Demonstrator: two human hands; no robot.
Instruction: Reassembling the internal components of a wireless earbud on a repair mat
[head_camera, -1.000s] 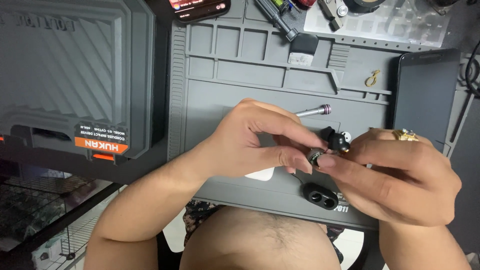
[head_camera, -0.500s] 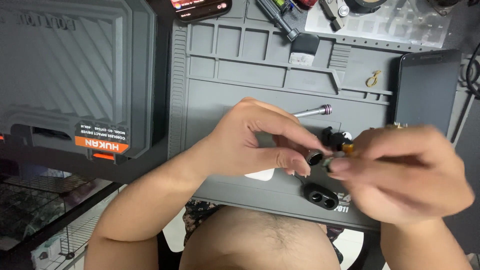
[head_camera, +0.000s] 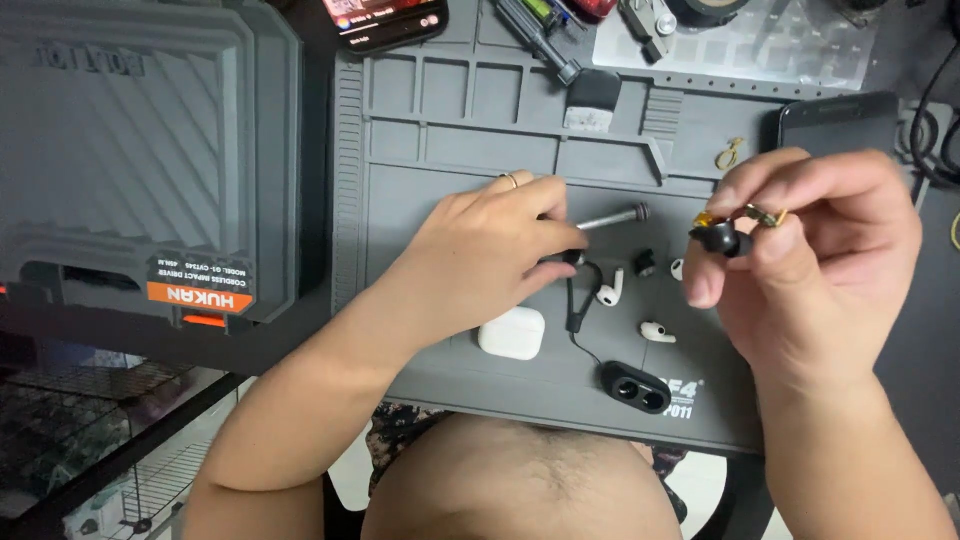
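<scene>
Two hands work over the grey mat (head_camera: 450, 140). The right hand (head_camera: 815, 260), at three o'clock, pinches a small black part (head_camera: 722, 240) between thumb and fingertips. The left hand (head_camera: 490, 250) has its fingers closed on a black cable (head_camera: 573, 300) at centre; a white case (head_camera: 511, 332) lies at six o'clock of it.

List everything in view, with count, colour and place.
work mat: 1, grey, centre
tool case: 1, grey with orange label, left
phone: 1, black, top edge
dark slab: 1, black, right of mat
earbud case: 1, white, mat front
earbuds: 2, white, mat centre
metal rod: 1, silver, by left hand
black holder: 1, mat front
small black part: 1, in right hand
left hand: on mat, pinching black cord
right hand: raised
</scene>
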